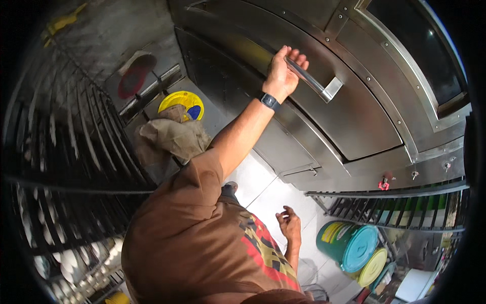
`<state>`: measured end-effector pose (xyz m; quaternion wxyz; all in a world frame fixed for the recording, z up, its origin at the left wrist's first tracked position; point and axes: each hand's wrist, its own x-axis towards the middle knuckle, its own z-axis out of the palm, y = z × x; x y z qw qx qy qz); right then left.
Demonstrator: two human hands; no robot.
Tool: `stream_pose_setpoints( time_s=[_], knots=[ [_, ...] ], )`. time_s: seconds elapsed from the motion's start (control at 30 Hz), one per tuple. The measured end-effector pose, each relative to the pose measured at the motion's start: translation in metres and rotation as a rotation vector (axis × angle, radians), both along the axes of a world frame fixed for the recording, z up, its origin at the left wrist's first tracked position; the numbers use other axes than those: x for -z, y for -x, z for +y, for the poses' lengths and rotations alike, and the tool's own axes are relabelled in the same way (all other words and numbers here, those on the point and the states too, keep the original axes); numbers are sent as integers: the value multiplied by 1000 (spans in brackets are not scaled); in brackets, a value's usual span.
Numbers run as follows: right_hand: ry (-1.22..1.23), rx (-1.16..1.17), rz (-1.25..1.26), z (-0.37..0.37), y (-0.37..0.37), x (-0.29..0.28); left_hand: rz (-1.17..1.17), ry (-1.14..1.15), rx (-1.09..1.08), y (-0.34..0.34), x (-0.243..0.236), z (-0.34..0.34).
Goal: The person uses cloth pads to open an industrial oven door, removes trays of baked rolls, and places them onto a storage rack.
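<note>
My left hand [285,71], with a dark wristwatch [269,100] below it, reaches up to a wide stainless steel oven door [349,119]. Its fingers curl round the far end of the door's shiny metal bar handle [310,80]. The door looks closed in its frame. Lower down, my right hand [289,223] hangs beside my body over the pale tiled floor [258,182]. Its fingers are loosely bent and apart, with nothing in them.
Dark metal racks stand at left [91,131] and right [395,206]; pale dough-like pieces [71,266] fill the lower left. A teal-lidded bucket [360,248] and a yellow-lidded one [373,267] sit at right. A brown cloth [174,136] lies by a yellow disc [177,100]. A red knob [383,184] juts from the oven.
</note>
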<state>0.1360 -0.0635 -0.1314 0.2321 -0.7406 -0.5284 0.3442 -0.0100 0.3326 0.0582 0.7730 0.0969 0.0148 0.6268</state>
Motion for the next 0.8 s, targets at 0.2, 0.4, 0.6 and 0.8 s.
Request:
stream_pose_setpoints(
  time_s=[0.2, 0.4, 0.6, 0.8],
  knots=[
    [-5, -13, 44, 39, 39, -12, 27, -40, -18, 10, 19, -13],
    [111, -65, 6, 37, 40, 9, 172, 2, -34, 52, 63, -64],
    [54, -67, -17, 57, 38, 6, 252, 47, -29, 66, 78, -73],
    [15, -40, 16, 67, 45, -1, 317, 71, -37, 69, 89, -73]
  ],
)
